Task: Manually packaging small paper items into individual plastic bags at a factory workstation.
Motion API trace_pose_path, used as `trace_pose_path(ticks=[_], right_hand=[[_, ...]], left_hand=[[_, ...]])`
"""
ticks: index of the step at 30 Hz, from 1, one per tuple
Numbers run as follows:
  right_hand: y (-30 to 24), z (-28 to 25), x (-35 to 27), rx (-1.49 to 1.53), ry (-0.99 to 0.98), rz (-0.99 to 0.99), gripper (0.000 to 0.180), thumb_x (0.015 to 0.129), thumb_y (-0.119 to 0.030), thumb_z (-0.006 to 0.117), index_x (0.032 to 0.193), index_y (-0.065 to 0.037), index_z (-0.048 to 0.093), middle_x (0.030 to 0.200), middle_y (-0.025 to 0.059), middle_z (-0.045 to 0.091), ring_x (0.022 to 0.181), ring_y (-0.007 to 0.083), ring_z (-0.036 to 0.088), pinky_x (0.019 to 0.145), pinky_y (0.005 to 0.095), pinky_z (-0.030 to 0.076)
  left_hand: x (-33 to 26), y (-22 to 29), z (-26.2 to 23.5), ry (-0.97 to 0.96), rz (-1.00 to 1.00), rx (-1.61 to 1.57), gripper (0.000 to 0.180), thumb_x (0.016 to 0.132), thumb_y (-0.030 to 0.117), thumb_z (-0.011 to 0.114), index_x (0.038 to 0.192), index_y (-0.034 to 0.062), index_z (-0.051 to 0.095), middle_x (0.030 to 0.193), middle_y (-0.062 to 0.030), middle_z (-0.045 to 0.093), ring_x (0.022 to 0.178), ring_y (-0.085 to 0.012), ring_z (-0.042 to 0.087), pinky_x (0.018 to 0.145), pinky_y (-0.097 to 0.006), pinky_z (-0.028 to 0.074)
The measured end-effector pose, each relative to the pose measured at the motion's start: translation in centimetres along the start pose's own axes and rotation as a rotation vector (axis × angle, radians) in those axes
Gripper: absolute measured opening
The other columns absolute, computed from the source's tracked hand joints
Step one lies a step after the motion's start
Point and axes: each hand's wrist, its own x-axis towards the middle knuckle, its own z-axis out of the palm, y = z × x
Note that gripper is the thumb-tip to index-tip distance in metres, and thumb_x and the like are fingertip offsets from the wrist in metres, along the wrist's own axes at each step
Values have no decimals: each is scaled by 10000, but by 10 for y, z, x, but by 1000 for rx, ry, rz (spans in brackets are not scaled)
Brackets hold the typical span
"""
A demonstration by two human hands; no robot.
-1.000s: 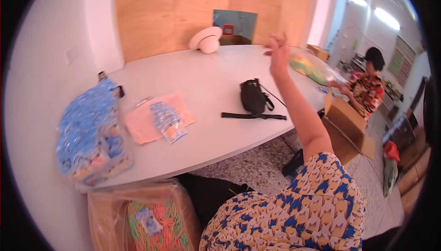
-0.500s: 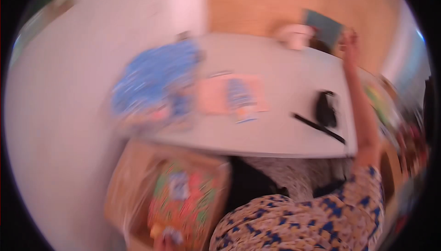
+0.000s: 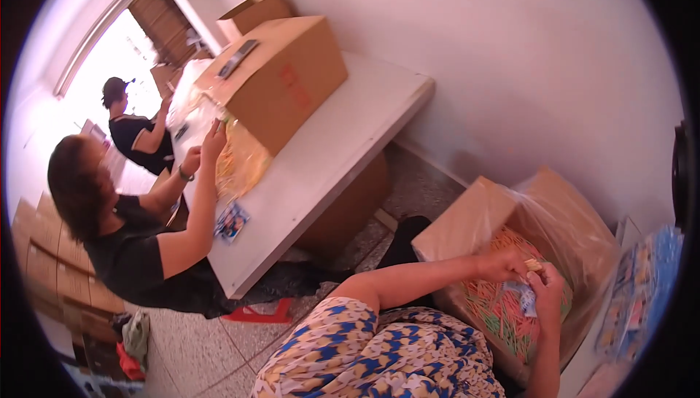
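One small tan bundle (image 3: 534, 264) sat pinched between the left hand (image 3: 505, 263) and right hand (image 3: 549, 291), fingers of both curled nearly closed. Red and green strips (image 3: 481, 315) lay beneath, inside a plastic-lined carton (image 3: 465, 216). White-and-blue packet (image 3: 526, 302) at six o'clock from the bundle; right-hand contact with it could not be told. Blue packs (image 3: 642, 289) lay at three o'clock; big carton (image 3: 281, 81) on a table (image 3: 332, 154), ten o'clock.
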Motion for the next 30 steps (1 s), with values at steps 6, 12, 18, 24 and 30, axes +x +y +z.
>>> trace_pose_path(ticks=[6, 12, 18, 24, 30], right_hand=[[-23, 13, 17, -153, 217, -60, 201, 804, -165, 633, 900, 9, 662, 800, 74, 644, 694, 144, 587, 644, 286, 465], [-4, 14, 19, 84, 366, -30, 88, 807, -78, 663, 815, 8, 650, 667, 15, 581, 598, 56, 508, 524, 235, 398], [-4, 15, 12, 126, 337, -78, 68, 814, -57, 653, 785, 5, 646, 636, -5, 561, 567, 46, 471, 492, 224, 367], [6, 7, 14, -61, 302, -199, 123, 828, -72, 635, 732, 5, 625, 628, -5, 548, 555, 59, 472, 516, 227, 377], [20, -7, 14, 242, 530, 22, 158, 855, -97, 575, 751, 12, 623, 615, 13, 562, 510, 72, 497, 476, 212, 377]], left_hand=[[3, 4, -18, 100, 35, -25, 267, 736, -80, 601, 967, 24, 683, 986, -129, 672, 948, -200, 624, 815, -312, 482], [11, 23, -28, 95, -81, 57, 308, 722, -121, 566, 954, 43, 686, 946, -149, 660, 880, -267, 652, 745, -314, 501], [5, 24, -19, 87, -115, 46, 323, 732, -130, 555, 958, 58, 689, 963, -152, 653, 887, -279, 653, 748, -312, 503], [9, 24, -19, 101, -123, 128, 292, 729, -122, 572, 930, 52, 692, 904, -152, 658, 833, -253, 656, 708, -295, 504], [9, 9, -22, 317, -224, 213, 146, 817, -35, 614, 936, 8, 688, 816, -92, 620, 727, -150, 603, 624, -250, 475]])
